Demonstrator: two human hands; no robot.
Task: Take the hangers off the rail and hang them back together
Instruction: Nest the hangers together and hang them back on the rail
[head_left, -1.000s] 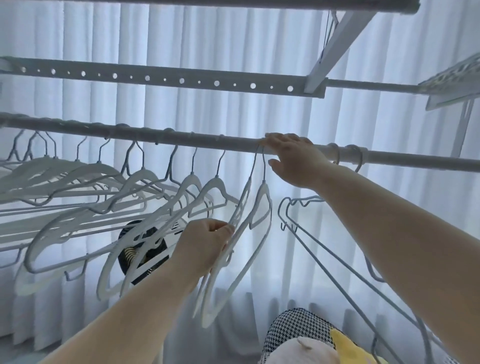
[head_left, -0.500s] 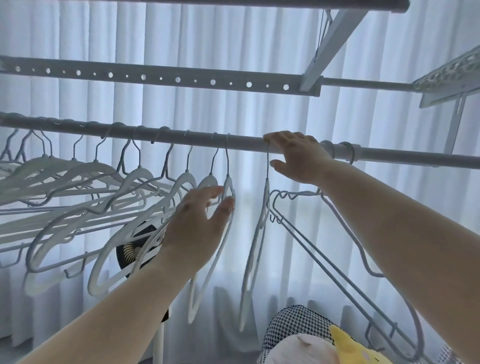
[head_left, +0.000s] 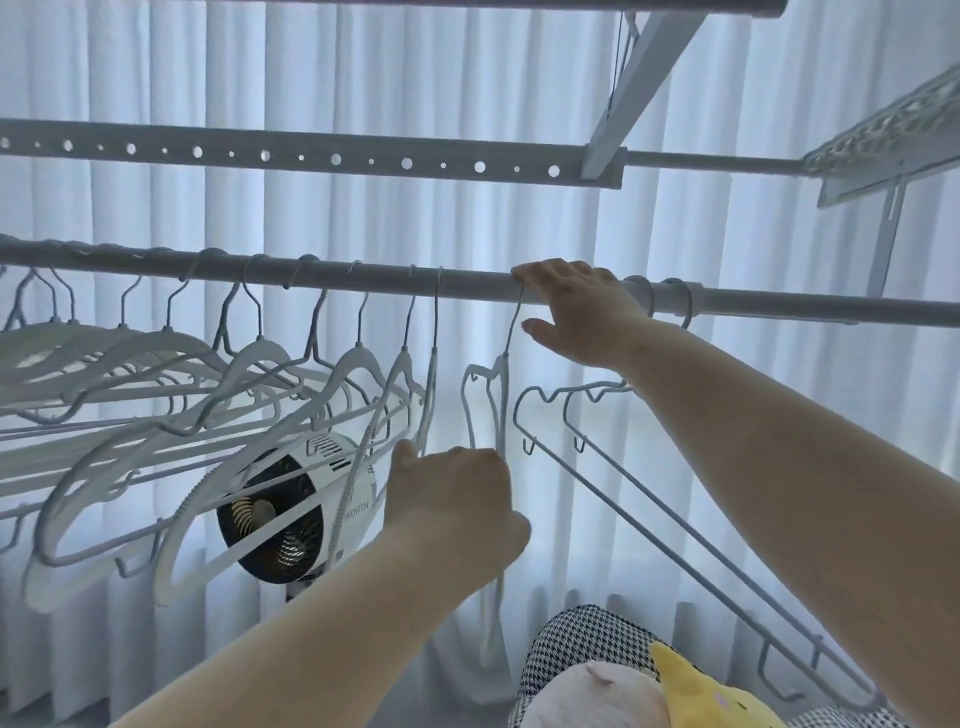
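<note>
The left hand curls round a slim white hanger hooked on the smooth grey rail; the right hand rests open-fingered over its hook. Curved plastic hangers crowd left, partly screening a round fan.

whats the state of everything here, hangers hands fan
lone hanger, hooked on rail, gripped by left hand
right hand, fingers over rail at its hook
left hangers, hanging, bunched
wire hangers, hanging, tilted
fan, spinning unclear

Hangers on rail, fan behind, curtain beyond
</note>
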